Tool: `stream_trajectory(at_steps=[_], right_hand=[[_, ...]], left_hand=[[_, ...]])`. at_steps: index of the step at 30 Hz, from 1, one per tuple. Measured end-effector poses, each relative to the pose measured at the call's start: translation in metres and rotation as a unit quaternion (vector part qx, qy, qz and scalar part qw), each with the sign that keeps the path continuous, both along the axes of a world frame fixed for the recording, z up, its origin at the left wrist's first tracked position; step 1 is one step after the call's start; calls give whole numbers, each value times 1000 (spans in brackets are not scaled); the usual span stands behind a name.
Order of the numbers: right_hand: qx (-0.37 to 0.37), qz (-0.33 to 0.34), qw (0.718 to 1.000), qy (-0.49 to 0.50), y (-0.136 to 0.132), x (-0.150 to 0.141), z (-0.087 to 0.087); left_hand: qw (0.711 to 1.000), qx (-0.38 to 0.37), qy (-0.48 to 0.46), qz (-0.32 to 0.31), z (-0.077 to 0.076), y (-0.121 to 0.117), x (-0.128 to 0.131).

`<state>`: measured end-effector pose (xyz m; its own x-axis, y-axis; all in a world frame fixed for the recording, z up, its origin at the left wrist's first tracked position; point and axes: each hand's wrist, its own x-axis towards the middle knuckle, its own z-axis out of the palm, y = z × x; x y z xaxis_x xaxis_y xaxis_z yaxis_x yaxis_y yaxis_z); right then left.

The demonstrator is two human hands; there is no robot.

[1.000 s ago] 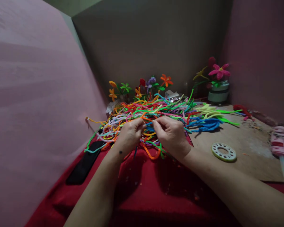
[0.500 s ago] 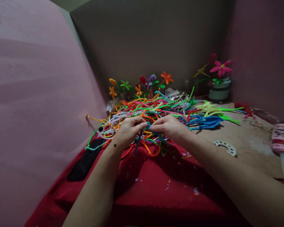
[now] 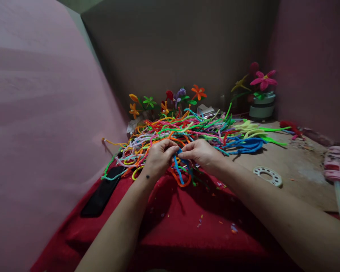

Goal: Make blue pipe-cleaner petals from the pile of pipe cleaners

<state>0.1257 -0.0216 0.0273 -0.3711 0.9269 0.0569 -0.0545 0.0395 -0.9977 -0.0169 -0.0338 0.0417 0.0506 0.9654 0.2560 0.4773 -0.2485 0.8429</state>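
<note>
Hands, left (image 3: 160, 155) and right (image 3: 202, 153), pinch a slender bright-blue stem (image 3: 178, 170), apparently folded, hanging below.

The worktop (image 3: 187, 226) (draped in red cloth (image 3: 73, 238)) carries a black smartphone (image 3: 98, 202), heaped pipe cleaners (image 3: 184, 129), scraps (image 3: 234, 228) and a brown board (image 3: 297, 192).

You have 1 black phone (image 3: 98, 200) on red cloth (image 3: 181, 223) at left, 1 holed ring (image 3: 276, 180) on brown board (image 3: 297, 194) at right.
</note>
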Motion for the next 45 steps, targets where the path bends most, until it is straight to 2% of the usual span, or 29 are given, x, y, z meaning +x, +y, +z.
stream_trajectory(at_steps=[6,11,18,26,33,35,39,45], right_hand=[[-16,12,1000,22,1,-2,-4],[-1,-7,1000,-2,3,-1,-6],[30,-11,999,-27,3,-4,-9],[-3,21,1000,14,1,-5,-11],[-4,6,1000,18,1,-6,-11],[-16,10,999,38,-1,-7,-10],[-21,8,999,46,-3,-8,-10],[5,-1,1000,17,1,-8,-14]], left_hand=[[998,-4,-49,27,-6,-2,9],[998,-2,-69,12,-6,-3,11],[993,110,31,20,-17,4,4],[992,96,74,29,-14,4,2],[973,190,127,41,-16,0,6],[977,186,100,33,-15,1,5],[990,129,60,20,-13,1,3],[977,161,123,66,-13,-3,7]])
